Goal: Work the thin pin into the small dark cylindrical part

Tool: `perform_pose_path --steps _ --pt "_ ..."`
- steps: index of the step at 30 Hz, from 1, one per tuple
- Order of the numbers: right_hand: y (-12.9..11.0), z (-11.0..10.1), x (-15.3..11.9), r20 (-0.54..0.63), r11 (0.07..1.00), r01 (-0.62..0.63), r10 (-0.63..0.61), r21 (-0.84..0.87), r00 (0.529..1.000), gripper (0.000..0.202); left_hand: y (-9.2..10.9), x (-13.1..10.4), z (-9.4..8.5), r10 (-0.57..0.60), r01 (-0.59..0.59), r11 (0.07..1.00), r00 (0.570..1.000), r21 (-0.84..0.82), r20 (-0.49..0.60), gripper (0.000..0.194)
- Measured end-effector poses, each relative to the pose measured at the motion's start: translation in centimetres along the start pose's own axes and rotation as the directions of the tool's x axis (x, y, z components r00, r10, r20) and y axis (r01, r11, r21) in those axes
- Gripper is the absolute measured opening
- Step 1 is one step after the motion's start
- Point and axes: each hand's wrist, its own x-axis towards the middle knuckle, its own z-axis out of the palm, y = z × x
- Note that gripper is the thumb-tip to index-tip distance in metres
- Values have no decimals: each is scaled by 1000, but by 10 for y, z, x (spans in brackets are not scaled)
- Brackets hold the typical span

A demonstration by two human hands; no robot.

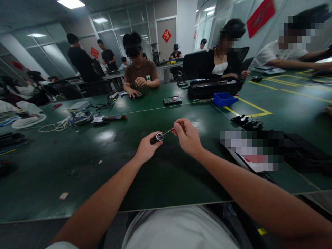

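Near the middle of the view, my left hand [147,148] is closed around a small dark cylinder [159,137] with a silvery rim, its round end facing up and to the right. My right hand [188,136] is closed on a thin screwdriver [172,130] with a reddish handle, most of which my fingers hide. The metal shaft points left toward the cylinder's round end; whether its tip touches is too small to tell. Both hands are above the green table [166,180].
Beyond my hands lie a circuit-like device [172,100], a blue bin [225,99] and a long black case [197,91]. A dark pen-like tool [114,118] and cables [55,127] are left. Papers [249,152] lie right. People sit across the table.
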Motion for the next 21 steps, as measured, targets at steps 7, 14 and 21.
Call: perform_pose_path --steps 7,14,21 --pt "-12 -7 3 18 974 7 -3 -228 1000 25 1 -1 -2 30 -28 993 999 112 -22 43" --pt "-8 -8 3 93 978 55 -37 -202 995 17 7 -3 -4 66 -61 972 998 228 -14 42" --pt "-6 -3 2 18 984 19 -16 -180 1000 18 10 -3 -4 50 -42 965 998 257 -24 43"
